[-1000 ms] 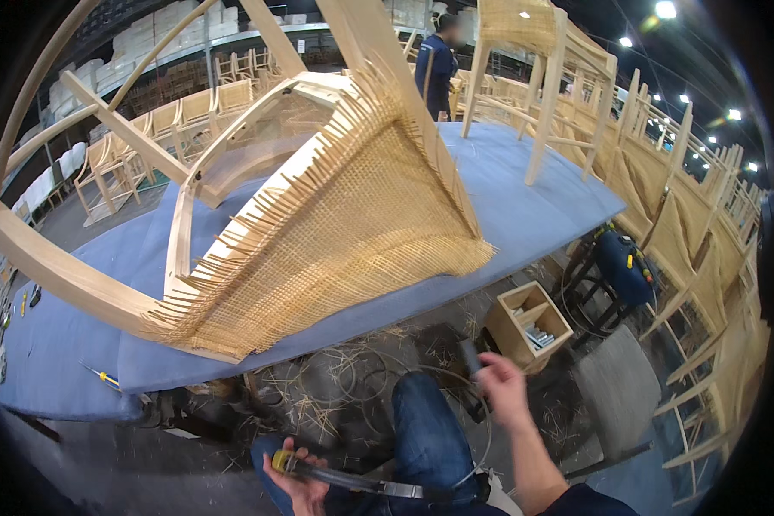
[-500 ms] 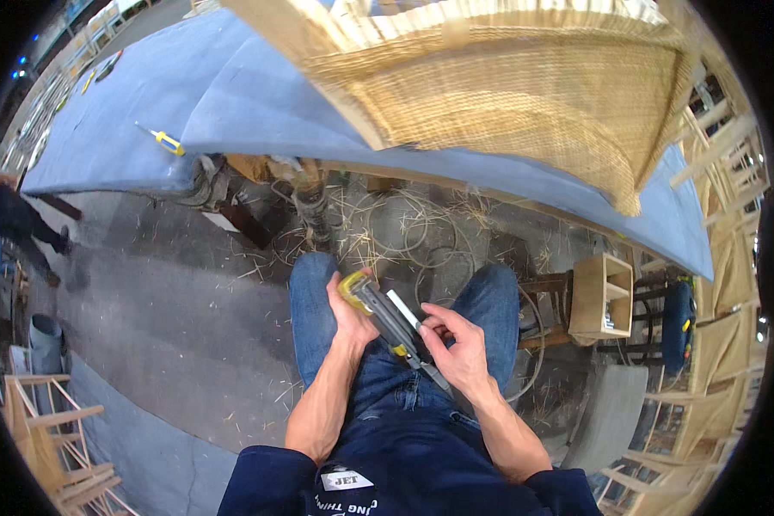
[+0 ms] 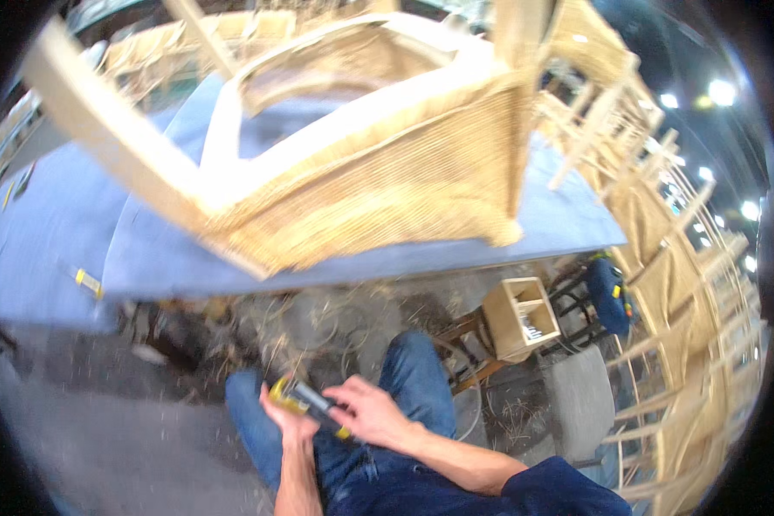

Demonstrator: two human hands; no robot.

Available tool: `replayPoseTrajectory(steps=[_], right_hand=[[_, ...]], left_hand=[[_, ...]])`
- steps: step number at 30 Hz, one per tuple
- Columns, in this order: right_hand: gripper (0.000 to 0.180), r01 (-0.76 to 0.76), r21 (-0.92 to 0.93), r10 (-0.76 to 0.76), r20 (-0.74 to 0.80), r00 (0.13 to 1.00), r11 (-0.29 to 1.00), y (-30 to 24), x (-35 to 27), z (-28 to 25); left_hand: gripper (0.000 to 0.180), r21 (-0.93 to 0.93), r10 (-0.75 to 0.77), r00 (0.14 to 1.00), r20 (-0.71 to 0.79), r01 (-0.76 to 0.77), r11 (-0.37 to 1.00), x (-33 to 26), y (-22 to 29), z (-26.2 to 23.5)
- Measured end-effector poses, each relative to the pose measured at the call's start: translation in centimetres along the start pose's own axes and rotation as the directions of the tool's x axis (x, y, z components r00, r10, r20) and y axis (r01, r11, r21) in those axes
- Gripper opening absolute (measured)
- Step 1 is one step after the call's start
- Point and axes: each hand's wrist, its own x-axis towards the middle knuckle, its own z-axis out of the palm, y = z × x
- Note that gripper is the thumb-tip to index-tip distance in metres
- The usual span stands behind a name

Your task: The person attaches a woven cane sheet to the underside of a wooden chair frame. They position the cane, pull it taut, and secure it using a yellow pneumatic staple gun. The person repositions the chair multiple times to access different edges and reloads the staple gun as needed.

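Over my lap, my left hand [image 3: 291,421] is closed around a yellow-and-black staple gun [image 3: 285,389], its body slanting down to the right. My right hand [image 3: 375,414] lies across the gun's long magazine, fingertips pinching a pale strip of staples [image 3: 315,398] along it. Motion blur hides whether the strip sits inside the magazine or just above it. Ahead of me, a light wooden chair frame [image 3: 387,185] with a woven, straw-coloured covering rests on the blue padded table [image 3: 146,249].
A yellow-handled screwdriver [image 3: 89,283] lies on the table's left part. To my right stand a small wooden box with compartments [image 3: 499,320], a dark blue stool seat [image 3: 608,297] and a grey panel [image 3: 580,400]. Stacked woven frames [image 3: 675,301] line the right side. Straw scraps litter the floor.
My view has swung up and to the right, showing more of the chair frame. The staple strip, earlier clearly beside the gun, now lies against its magazine, with my right hand closer over it.
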Motion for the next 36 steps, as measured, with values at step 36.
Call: replayPoseTrajectory(steps=[36], right_hand=[[0.044,0.034,0.564,0.032,-0.107,0.994,0.825,8.6,-13.1,-11.7]], left_hand=[[0.039,-0.312,-0.069,0.84,0.539,0.275,0.91,-0.4,2.2,3.5]])
